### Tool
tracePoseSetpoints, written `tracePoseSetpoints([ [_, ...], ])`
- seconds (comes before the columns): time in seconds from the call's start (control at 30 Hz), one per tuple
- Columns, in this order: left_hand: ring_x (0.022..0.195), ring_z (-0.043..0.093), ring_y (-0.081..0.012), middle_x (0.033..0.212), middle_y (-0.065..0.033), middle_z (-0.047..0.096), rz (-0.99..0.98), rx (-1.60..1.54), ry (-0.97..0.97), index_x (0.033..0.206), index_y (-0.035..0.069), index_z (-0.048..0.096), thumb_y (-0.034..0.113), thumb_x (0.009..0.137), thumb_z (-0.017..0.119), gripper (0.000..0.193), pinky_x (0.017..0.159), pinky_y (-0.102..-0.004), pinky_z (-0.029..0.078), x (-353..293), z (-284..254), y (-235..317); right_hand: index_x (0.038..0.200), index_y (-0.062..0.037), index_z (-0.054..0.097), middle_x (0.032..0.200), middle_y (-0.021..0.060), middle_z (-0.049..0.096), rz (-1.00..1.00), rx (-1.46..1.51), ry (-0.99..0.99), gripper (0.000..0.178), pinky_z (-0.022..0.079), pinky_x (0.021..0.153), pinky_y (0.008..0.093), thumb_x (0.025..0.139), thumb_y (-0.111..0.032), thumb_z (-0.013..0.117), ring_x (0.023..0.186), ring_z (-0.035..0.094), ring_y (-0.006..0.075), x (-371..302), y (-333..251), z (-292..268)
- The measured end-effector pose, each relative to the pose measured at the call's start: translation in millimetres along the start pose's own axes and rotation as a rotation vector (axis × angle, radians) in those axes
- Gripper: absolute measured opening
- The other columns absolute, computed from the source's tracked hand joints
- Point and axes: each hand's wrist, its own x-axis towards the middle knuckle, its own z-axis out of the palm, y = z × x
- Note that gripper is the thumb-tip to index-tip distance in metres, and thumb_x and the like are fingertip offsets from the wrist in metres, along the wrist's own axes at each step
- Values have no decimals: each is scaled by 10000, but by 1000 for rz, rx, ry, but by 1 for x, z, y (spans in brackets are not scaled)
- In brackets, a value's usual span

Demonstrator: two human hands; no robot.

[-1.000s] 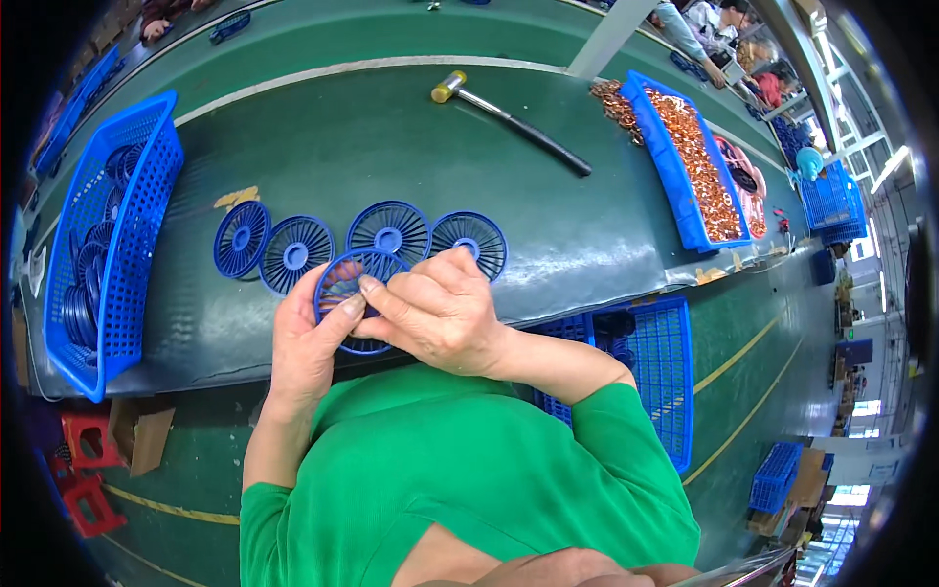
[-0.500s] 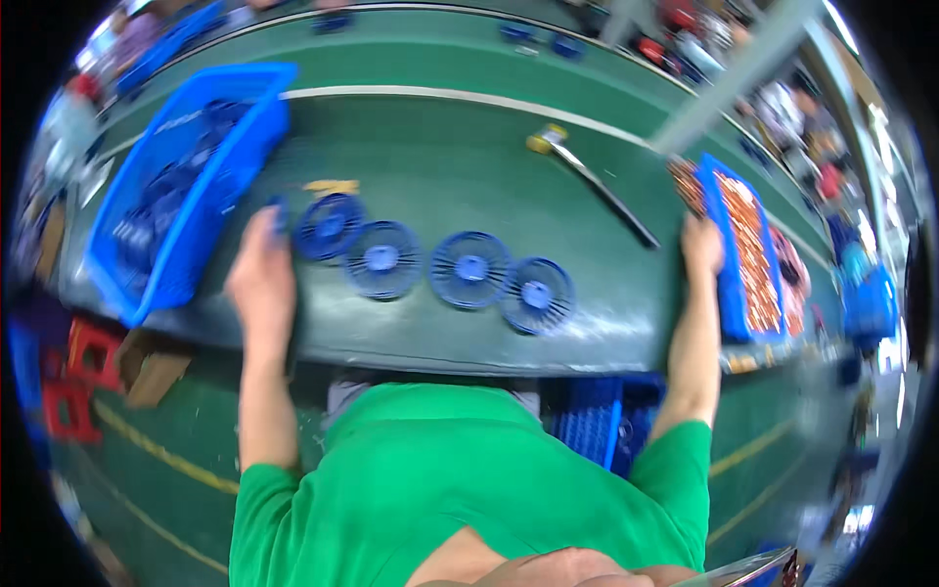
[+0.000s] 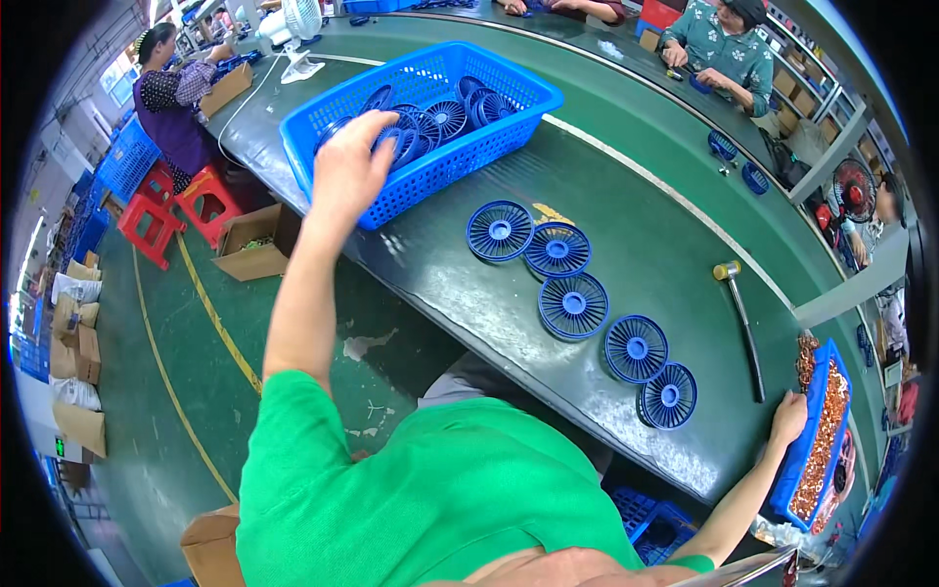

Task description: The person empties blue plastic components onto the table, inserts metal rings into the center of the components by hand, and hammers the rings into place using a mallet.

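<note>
My left hand [image 3: 350, 164] reaches over the near left side of a blue perforated basket [image 3: 460, 168] filled with round blue slotted grilles [image 3: 447, 118]. Its thumb and fingers are spread above the grilles, with nothing plainly gripped. Several more grilles [image 3: 574, 305] lie in a slanting row on the green table. At the far right, my right hand [image 3: 790, 419] is beside a blue tray [image 3: 780, 494] of small copper-coloured parts [image 3: 827, 430]. Its fingers are curled next to a small heap of such parts [image 3: 807, 360]; what they hold is hidden.
A yellow-headed hammer [image 3: 740, 318] lies between the grilles and the tray. Yellowish scraps [image 3: 553, 212] lie behind the row. A white fan [image 3: 293, 34] stands beyond the basket. Red stools [image 3: 149, 227] and a cardboard box [image 3: 256, 243] are at left; other people work around.
The view has swung left. My left hand has moved from beside the row to the basket, and one more grille lies at the row's left end. My right hand stays by the tray.
</note>
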Motion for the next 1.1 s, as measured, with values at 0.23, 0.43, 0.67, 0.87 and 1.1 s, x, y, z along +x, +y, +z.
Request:
tracePoseSetpoints([
  [0.23, 979, 640, -361, 1048, -187, 673, -93, 143, -258, 1194, 141, 624, 212, 828, 610, 373, 859, -452, 507, 73, 25, -75, 724, -27, 529, 600, 109, 515, 84, 263, 94, 413, 414, 552, 400, 865, -384, 679, 540, 482, 255, -9, -32, -47],
  [0.43, 1016, 632, -387, 1071, -265, 654, -235, 240, -566, 1007, -51, 674, 667, 743, 627, 767, 859, -445, 498, 111, 91, -125, 840, -27, 651, 635, -24, 548, 137, 634, -21, 206, 383, 500, 231, 833, -205, 756, 565, 458, 54, -43, -80, -96],
  [0.67, 972, 620, -427, 1003, -271, 649, -178, 476, -426, 978, -13, 652, 360, 807, 588, 415, 849, -493, 482, 107, 95, -224, 1011, 9, 649, 837, 38, 684, 45, 1140, -60, 144, 502, 707, 223, 920, -101, 631, 772, 626, 75, -102, -183, -147],
  [0.87, 870, 631, -176, 960, -102, 682, -104, -115, -75, 1153, 23, 632, 251, 936, 576, 319, 798, -297, 474, 104, 37, -97, 936, 4, 671, 863, 102, 680, -146, 1105, 250, 116, 518, 681, 262, 837, -41, 711, 765, 644, 159, -127, -211, -178],
  [1.1, 895, 550, -91, 988, -23, 614, -276, -1108, -428, 1079, -3, 622, 55, 898, 564, 198, 812, -255, 464, -45, 6, 159, 848, -25, 669, 851, 98, 643, -386, 1057, 320, 194, 505, 613, 301, 697, -9, 791, 729, 629, 227, -155, -250, -191],
])
